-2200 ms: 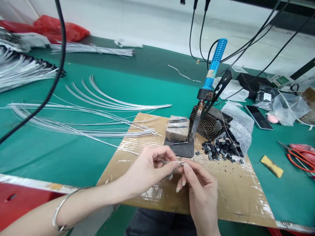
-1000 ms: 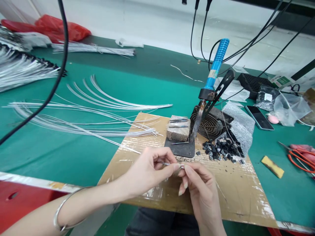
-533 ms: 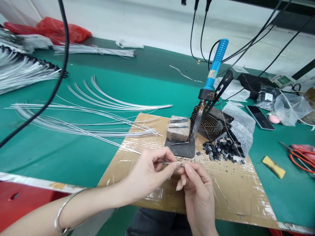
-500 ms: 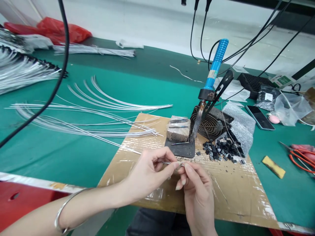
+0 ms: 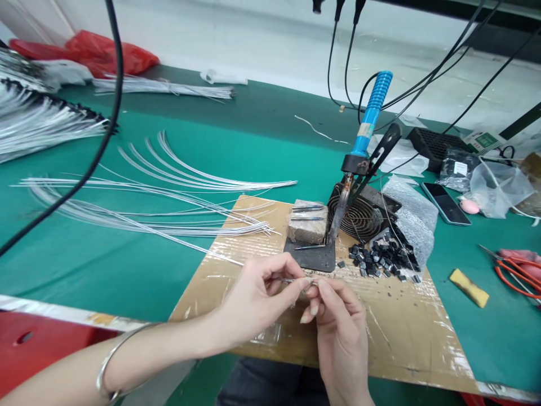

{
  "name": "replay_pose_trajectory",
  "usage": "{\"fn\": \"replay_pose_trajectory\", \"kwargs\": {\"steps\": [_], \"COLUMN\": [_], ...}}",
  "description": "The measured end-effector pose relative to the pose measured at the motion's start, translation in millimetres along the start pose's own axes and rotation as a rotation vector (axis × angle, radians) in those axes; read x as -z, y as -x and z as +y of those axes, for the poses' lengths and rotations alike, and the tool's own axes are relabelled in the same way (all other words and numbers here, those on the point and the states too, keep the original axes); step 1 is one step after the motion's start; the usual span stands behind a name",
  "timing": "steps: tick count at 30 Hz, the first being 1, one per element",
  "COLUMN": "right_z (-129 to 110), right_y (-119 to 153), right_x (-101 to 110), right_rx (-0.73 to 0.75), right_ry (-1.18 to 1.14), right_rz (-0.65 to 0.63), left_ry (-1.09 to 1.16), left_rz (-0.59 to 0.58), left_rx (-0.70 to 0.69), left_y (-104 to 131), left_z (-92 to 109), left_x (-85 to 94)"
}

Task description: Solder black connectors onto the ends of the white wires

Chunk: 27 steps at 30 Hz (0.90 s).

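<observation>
My left hand [image 5: 266,301] is closed over the cardboard sheet, pinching a thin wire [image 5: 228,259] whose white length runs off to the left. A slim, metallic-looking piece [image 5: 288,280] shows between its fingers. My right hand [image 5: 341,324] meets it, thumb and finger pinched at the same end; what sits between the fingertips is too small to make out. Just beyond stands a soldering iron [image 5: 372,113] with a blue handle, tip down on a dark metal plate [image 5: 315,260]. Beside it, a greyish block [image 5: 307,230] carries thin metal pins.
Small black pieces [image 5: 378,256] lie heaped right of the iron, before a round fan grille [image 5: 359,217]. Loose white wires [image 5: 169,225] spread leftward. A phone [image 5: 446,203], yellow sponge [image 5: 469,286] and orange-handled scissors [image 5: 518,276] lie at right. A black cable [image 5: 112,73] hangs across the left.
Both hands stay pinched together in nearly the same place. The view shifts very slightly; the objects on the table look unmoved.
</observation>
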State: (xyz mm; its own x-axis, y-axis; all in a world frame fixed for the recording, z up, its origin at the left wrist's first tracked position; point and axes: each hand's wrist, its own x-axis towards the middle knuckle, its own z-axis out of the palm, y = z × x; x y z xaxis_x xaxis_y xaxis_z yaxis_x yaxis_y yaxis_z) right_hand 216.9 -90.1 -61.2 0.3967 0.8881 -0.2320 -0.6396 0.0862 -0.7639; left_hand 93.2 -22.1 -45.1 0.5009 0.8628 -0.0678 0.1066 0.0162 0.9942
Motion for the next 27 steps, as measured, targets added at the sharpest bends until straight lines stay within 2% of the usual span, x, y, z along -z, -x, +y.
{"fn": "replay_pose_trajectory", "kwargs": {"steps": [8, 14, 27], "right_z": [5.5, 1.6, 6.8], "right_y": [2.5, 0.6, -0.8], "right_x": [-1.6, 5.5, 13.5], "right_rx": [0.038, 0.026, 0.106], "right_ry": [-0.002, 0.041, 0.201], "right_rz": [0.042, 0.011, -0.046], "left_ry": [0.059, -0.028, -0.011], "left_rz": [-0.009, 0.058, 0.015], "left_rx": [0.03, 0.009, 0.04], "left_y": [-0.4, -3.4, -1.0], "left_z": [0.9, 7.5, 5.7], "left_x": [-2.6, 0.6, -0.2]}}
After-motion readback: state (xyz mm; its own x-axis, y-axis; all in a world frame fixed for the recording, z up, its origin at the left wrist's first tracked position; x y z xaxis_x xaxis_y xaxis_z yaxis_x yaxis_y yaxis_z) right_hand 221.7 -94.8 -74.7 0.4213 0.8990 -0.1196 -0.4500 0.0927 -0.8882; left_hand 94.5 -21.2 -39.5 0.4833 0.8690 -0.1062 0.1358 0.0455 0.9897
